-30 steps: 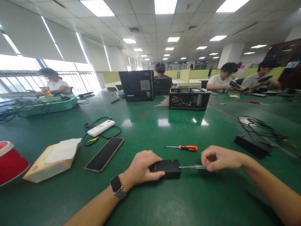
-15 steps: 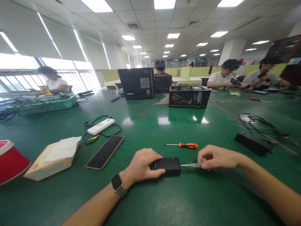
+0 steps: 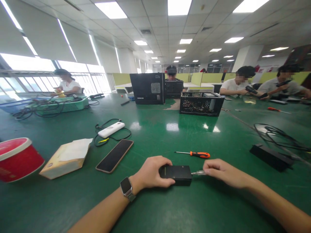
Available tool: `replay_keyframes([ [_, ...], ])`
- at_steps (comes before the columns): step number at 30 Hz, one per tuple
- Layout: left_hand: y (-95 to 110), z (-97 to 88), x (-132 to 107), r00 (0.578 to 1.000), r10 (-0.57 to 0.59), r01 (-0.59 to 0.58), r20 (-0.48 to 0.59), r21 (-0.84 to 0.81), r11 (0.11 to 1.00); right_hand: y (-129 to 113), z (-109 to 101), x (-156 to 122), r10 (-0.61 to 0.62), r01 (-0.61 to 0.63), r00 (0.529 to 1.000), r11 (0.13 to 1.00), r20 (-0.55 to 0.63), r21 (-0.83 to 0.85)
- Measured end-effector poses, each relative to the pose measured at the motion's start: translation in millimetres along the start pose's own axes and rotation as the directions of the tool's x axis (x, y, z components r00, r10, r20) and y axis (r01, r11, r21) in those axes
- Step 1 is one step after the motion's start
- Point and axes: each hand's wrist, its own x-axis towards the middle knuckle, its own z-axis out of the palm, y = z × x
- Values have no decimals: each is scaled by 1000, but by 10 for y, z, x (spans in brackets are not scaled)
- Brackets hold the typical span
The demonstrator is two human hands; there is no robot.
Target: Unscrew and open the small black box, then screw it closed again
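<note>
A black rectangular box (image 3: 178,174), perhaps a power adapter, lies on the green table (image 3: 155,210). My left hand (image 3: 154,173) is closed around its left end, thumb along the near side and fingers over the far side. In my right hand (image 3: 217,170) is a screwdriver (image 3: 198,173) with a clear handle, pinched between thumb and fingers. Its shaft points left and its tip meets the box's right end; the exact contact point is too small to make out. Just beyond the box lies an orange-and-black screwdriver (image 3: 200,154).
To the left are a phone (image 3: 115,156), a white device (image 3: 111,129) on a black cable, a tissue pack (image 3: 65,160) and a red tub (image 3: 19,161). A black adapter (image 3: 270,157) lies right. Computer cases (image 3: 148,89) stand farther back, with several people around the table.
The view has shifted, so everything appears farther right and slightly lower. My right hand's fingers have turned around the screwdriver's handle, and less of the handle shows. The left hand keeps its hold.
</note>
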Motion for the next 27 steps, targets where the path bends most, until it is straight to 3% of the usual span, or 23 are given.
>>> replay_keyframes([
  [7, 1, 64, 8, 1000, -26, 26, -3, -11, 1000, -90, -21, -63, 39, -38, 999, 998, 30, -48],
  [12, 18, 51, 2, 998, -54, 53, -26, -59, 997, -106, 221, -71, -41, 28, 998, 958, -42, -287],
  [16, 32, 37, -10, 995, -104, 102, -9, -103, 989, -81, 350, -62, -14, -3, 999, 943, -50, -332],
  [21, 6, 45, -18, 998, -67, 66, -8, -86, 994, -60, 207, -141, 29, -25, 1000, 963, 11, -267],
  [27, 10, 70, -21, 998, -54, 52, -19, -62, 997, 172, -43, -272, 96, -86, 994, 978, 44, -190],
])
